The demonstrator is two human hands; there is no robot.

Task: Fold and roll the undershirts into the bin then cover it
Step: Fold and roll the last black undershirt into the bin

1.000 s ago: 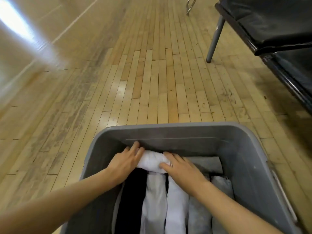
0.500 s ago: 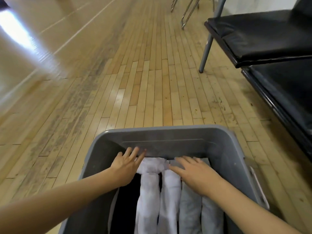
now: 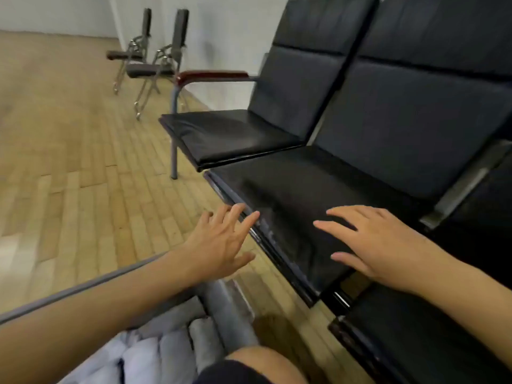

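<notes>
While fingers spread, both hands empty, left hand [image 3: 219,242], right hand [image 3: 379,245].

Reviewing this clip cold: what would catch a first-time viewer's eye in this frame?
Two bare open hands reach toward a row of black padded seats: the left hand over the seat's front edge, the right hand above the black cushioned seat. At bottom left, the grey plastic bin holds rolled white and grey undershirts, with no lid on it. Two dark folding chairs stand far off on the wooden floor.
</notes>
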